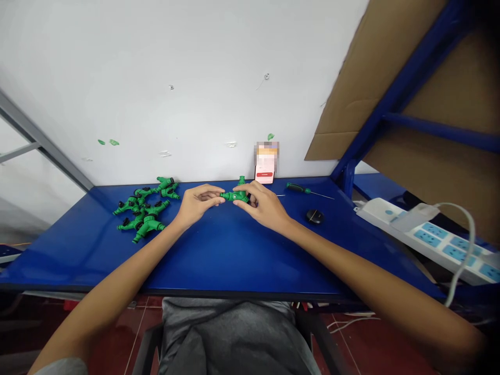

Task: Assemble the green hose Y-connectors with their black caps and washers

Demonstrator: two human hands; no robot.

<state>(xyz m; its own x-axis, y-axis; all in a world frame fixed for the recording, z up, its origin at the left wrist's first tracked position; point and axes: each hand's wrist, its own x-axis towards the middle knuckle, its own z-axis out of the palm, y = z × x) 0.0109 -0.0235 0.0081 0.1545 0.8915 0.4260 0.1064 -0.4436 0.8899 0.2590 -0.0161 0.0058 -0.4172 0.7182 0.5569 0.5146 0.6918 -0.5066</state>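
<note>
A green plastic Y-shaped hose connector (239, 196) is held just above the blue table, between my two hands. The thumb and fingertips of my left hand (200, 204) pinch its left end. My right hand (265, 204) grips the body on the other side, thumb in front and fingers behind, hiding part of it. One branch of the connector points up, away from me. Left of my left hand lies a loose pile of several similar green connectors (147, 221) with black parts.
A phone with a lit screen (265, 169) leans on the white wall (211, 94). To the right lie a green-and-black screwdriver (298, 188), a small black round object (314, 216) and a white power strip (414, 232). A thin metal rod (281, 196) shows behind my right hand.
</note>
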